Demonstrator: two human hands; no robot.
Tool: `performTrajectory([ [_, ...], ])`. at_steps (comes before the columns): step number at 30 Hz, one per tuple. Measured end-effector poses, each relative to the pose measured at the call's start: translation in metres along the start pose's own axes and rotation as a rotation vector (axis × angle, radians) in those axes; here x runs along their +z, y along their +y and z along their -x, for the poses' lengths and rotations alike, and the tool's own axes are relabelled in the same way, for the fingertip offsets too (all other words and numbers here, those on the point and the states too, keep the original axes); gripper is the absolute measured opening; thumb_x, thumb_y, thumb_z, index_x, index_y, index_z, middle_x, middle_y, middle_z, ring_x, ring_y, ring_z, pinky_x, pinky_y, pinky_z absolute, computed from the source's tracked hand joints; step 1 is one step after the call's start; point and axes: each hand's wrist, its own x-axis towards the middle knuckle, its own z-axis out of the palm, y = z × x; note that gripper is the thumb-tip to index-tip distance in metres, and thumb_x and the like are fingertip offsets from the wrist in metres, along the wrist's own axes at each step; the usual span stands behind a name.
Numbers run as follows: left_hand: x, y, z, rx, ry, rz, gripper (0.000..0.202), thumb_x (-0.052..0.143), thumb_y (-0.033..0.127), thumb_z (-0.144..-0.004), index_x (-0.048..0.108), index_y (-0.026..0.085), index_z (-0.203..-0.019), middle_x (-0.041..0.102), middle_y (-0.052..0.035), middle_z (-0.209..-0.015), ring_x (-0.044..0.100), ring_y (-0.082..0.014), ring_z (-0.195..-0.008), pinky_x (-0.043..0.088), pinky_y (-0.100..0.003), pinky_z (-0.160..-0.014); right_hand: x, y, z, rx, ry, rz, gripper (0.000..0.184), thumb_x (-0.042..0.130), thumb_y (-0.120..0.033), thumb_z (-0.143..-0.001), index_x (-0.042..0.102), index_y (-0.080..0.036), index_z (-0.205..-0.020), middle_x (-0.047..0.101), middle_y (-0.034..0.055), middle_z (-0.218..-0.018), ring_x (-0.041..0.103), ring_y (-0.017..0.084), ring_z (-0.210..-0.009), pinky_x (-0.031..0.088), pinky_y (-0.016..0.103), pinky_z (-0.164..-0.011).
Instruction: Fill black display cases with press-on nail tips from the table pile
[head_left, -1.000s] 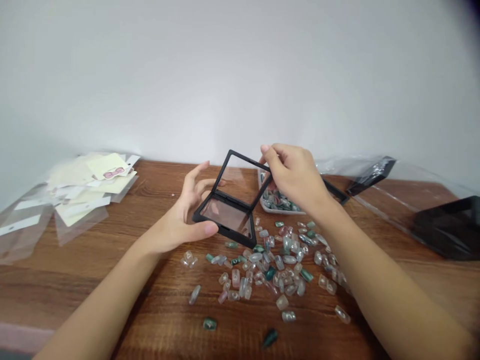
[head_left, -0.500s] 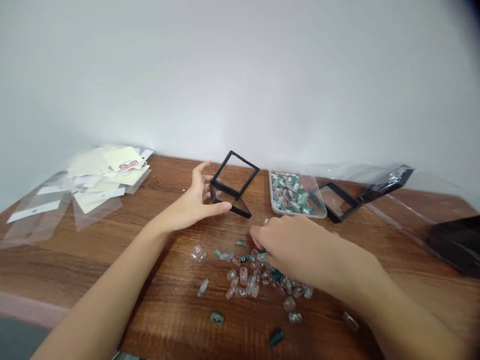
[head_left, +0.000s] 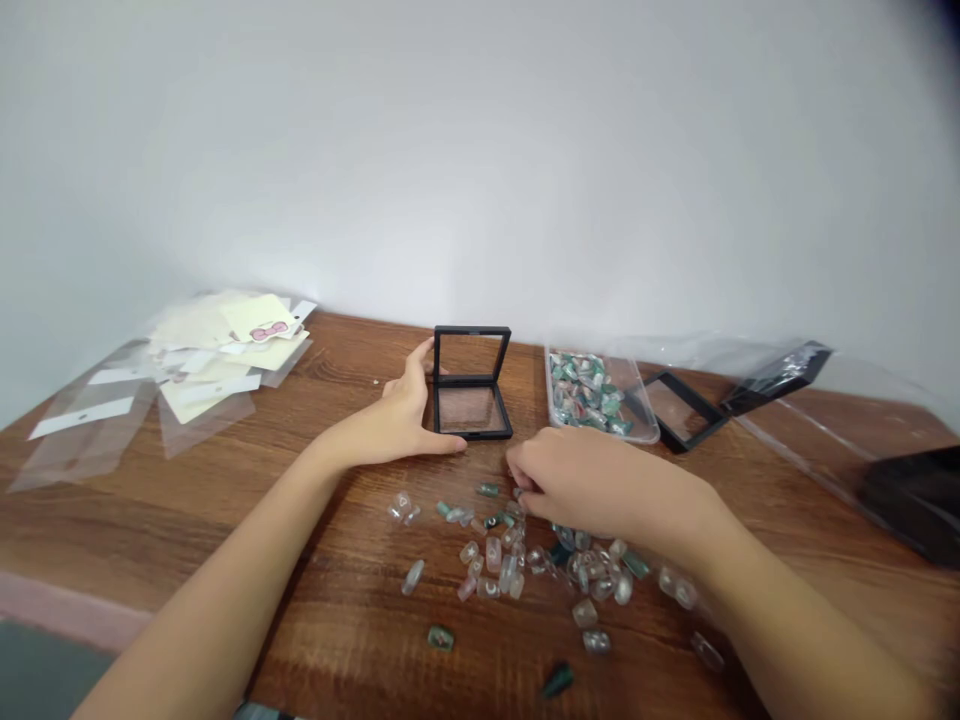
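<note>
My left hand [head_left: 401, 420] grips the left side of a black square hinged frame case [head_left: 472, 347] with clear panels, its thumb along the lower edge. The case sits open on the wooden table [head_left: 330, 540]. My right hand [head_left: 577, 482] rests bunched among loose clear and green glossy pieces [head_left: 493, 554], and its fingertips touch those near the case. Whether it holds one is hidden by the fingers. More of the pieces lie scattered below both hands.
A clear plastic tray [head_left: 600, 397] heaped with similar pieces stands at the back right, beside a second black frame case [head_left: 681, 412]. Clear bags with cards [head_left: 210, 370] lie at the back left. A dark flat object [head_left: 915, 505] sits at the right edge, and a white wall [head_left: 480, 170] rises behind.
The black case has left both hands and settled, squared up, on the table under my left hand. My right hand has moved down from the case to the scattered pieces.
</note>
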Motion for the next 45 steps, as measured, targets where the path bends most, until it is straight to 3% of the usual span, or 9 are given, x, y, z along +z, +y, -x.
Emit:
performTrajectory([
  [3,0.003,0.002,-0.001,-0.023,-0.063,-0.181,0.115,0.086,0.03,-0.061,0.017,0.022,-0.154,0.029,-0.023,-0.155,0.021,-0.05,-0.144,0.005,-0.075,-0.109,-0.001,0.003,-0.001,-0.002,0.045,-0.047,0.022,0.051,-0.015,-0.086,0.072,-0.016,-0.081,0.073,0.0103,-0.082,0.066,0.02,-0.066,0.041,0.028,-0.056],
  [11,0.004,0.019,-0.002,-0.162,-0.167,-0.427,0.133,0.081,0.059,-0.062,-0.008,0.023,-0.154,0.023,-0.0241,-0.157,0.023,-0.0515,-0.142,0.019,-0.068,-0.111,0.003,0.005,-0.006,-0.008,0.111,-0.045,0.031,0.045,-0.022,-0.094,0.072,-0.016,-0.081,0.072,0.0087,-0.081,0.065,0.018,-0.066,0.04,0.029,-0.06],
  [16,-0.005,0.021,0.0,-0.199,-0.085,-0.458,0.138,0.078,0.068,-0.061,-0.012,0.023,-0.154,0.02,-0.0253,-0.156,0.019,-0.0526,-0.142,0.022,-0.069,-0.109,-0.001,0.005,-0.007,-0.025,0.238,-0.073,0.033,0.044,-0.025,-0.096,0.071,-0.017,-0.079,0.072,0.0073,-0.079,0.065,0.018,-0.071,0.04,0.029,-0.065],
  [20,-0.009,0.024,-0.001,-0.03,0.158,-0.399,0.104,0.068,0.064,-0.078,0.007,0.024,-0.152,0.033,-0.0203,-0.148,0.031,-0.0407,-0.139,0.023,-0.065,-0.111,-0.005,0.01,-0.01,-0.073,0.299,-0.15,0.035,0.045,-0.025,-0.096,0.067,-0.018,-0.07,0.069,0.0034,-0.07,0.058,0.013,-0.061,0.038,0.027,-0.062],
  [24,-0.005,0.031,-0.002,0.175,0.394,-0.335,0.056,0.063,0.045,-0.089,0.039,0.023,-0.135,0.052,-0.0101,-0.126,0.052,-0.0262,-0.12,0.036,-0.051,-0.107,-0.005,0.012,-0.009,-0.126,0.256,-0.208,0.031,0.049,-0.025,-0.093,0.068,-0.019,-0.07,0.067,0.0008,-0.066,0.054,0.012,-0.058,0.035,0.026,-0.06],
  [27,-0.003,0.035,-0.005,0.224,0.486,-0.329,0.033,0.061,0.035,-0.091,0.052,0.021,-0.119,0.06,-0.0054,-0.109,0.059,-0.02,-0.104,0.043,-0.041,-0.099,-0.001,0.01,-0.008,-0.101,0.187,-0.153,0.025,0.052,-0.023,-0.089,0.069,-0.019,-0.071,0.068,0.0021,-0.068,0.056,0.013,-0.06,0.035,0.027,-0.059],
  [32,-0.004,0.038,-0.007,0.169,0.533,-0.32,0.02,0.06,0.031,-0.092,0.059,0.019,-0.109,0.063,-0.0037,-0.106,0.061,-0.0158,-0.094,0.047,-0.033,-0.087,0.003,0.007,-0.008,-0.06,0.079,-0.09,0.016,0.053,-0.016,-0.081,0.068,-0.019,-0.076,0.07,0.0035,-0.075,0.058,0.015,-0.062,0.033,0.026,-0.056],
  [39,-0.005,0.035,-0.006,0.056,0.409,-0.302,0.026,0.058,0.038,-0.094,0.057,0.022,-0.114,0.065,-0.0042,-0.109,0.062,-0.0168,-0.092,0.05,-0.032,-0.08,0.002,0.007,-0.009,-0.056,0.057,-0.081,0.017,0.051,-0.019,-0.083,0.068,-0.019,-0.078,0.07,0.0042,-0.076,0.059,0.015,-0.061,0.034,0.026,-0.055],
  [45,-0.023,0.022,-0.001,-0.13,-0.044,-0.329,0.073,0.059,0.058,-0.088,0.028,0.023,-0.145,0.053,-0.0149,-0.134,0.054,-0.0296,-0.124,0.044,-0.049,-0.102,0.005,0.009,-0.008,-0.078,0.032,-0.084,0.032,0.044,-0.025,-0.092,0.074,-0.019,-0.082,0.074,0.0074,-0.081,0.066,0.02,-0.07,0.041,0.029,-0.063],
])
